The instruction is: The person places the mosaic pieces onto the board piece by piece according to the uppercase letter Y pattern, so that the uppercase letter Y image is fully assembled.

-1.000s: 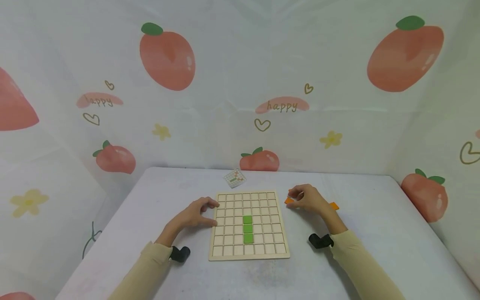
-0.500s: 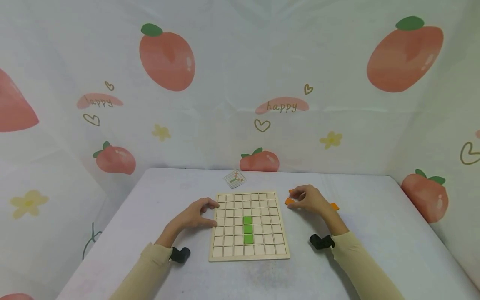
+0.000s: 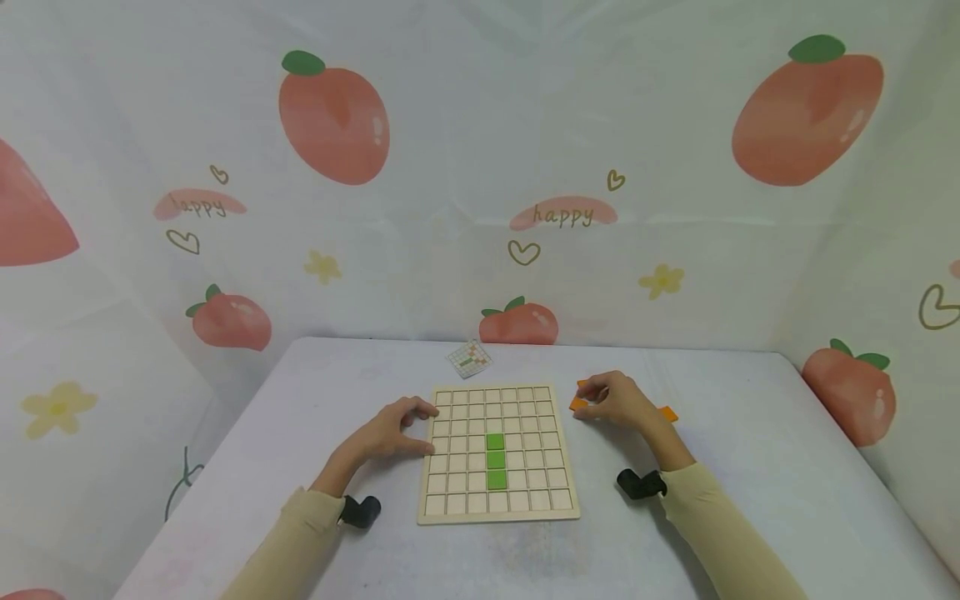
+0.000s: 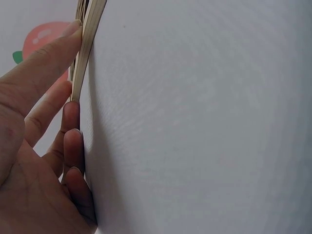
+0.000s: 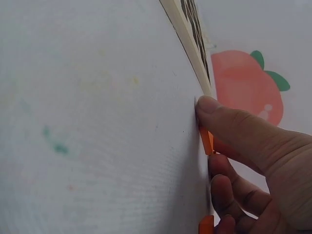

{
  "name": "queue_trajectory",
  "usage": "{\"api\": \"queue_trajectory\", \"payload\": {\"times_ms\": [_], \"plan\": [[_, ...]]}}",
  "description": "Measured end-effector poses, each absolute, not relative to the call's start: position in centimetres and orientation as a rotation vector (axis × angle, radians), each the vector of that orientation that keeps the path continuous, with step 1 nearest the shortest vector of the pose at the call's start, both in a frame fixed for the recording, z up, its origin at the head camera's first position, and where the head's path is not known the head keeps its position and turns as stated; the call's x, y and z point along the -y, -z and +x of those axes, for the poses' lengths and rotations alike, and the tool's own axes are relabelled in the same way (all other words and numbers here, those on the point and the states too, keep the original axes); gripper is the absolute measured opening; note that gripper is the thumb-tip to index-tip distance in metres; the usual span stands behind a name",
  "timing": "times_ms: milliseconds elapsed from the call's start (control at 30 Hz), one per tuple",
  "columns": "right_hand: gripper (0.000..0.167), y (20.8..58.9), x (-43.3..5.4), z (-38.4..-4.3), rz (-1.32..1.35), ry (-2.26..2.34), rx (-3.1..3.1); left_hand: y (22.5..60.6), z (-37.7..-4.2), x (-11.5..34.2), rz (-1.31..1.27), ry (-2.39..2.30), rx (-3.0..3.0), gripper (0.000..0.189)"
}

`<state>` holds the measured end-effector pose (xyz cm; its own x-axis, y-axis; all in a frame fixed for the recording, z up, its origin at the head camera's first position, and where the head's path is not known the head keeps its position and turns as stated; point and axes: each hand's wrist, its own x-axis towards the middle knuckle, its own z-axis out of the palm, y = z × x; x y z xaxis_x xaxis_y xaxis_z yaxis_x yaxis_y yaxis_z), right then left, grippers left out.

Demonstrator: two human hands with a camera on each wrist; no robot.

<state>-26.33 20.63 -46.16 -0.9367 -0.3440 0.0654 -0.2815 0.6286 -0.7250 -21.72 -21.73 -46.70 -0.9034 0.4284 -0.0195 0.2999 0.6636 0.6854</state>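
A square wooden grid board (image 3: 457, 482) lies flat on the table, with 3 green square tiles (image 3: 496, 460) in one column. My left hand (image 3: 390, 429) rests at its left edge, thumb and fingertips spread along the rim. In the left wrist view the thumb lies against the board's side (image 4: 91, 36). Right of the board, my right hand (image 3: 618, 402) pinches an orange tile (image 3: 577, 403) low over the table between thumb and fingers. The right wrist view shows the thumb at one end of this orange tile (image 5: 206, 140).
Another orange piece (image 3: 582, 383) peeks out past the right fingertips, and one more orange piece (image 3: 667, 413) lies behind the right wrist. A small printed pattern card (image 3: 470, 358) sits beyond the board. A fruit-printed curtain hangs at the table's back edge.
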Motion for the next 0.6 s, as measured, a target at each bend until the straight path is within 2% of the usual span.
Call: {"api": "queue_trajectory", "payload": {"times_ms": [600], "plan": [[0.025,45.80,-20.24,-26.15,-0.501,1.181,-2.761,46.52,-21.62,21.72,0.598,-1.082,-2.689,0.055]]}}
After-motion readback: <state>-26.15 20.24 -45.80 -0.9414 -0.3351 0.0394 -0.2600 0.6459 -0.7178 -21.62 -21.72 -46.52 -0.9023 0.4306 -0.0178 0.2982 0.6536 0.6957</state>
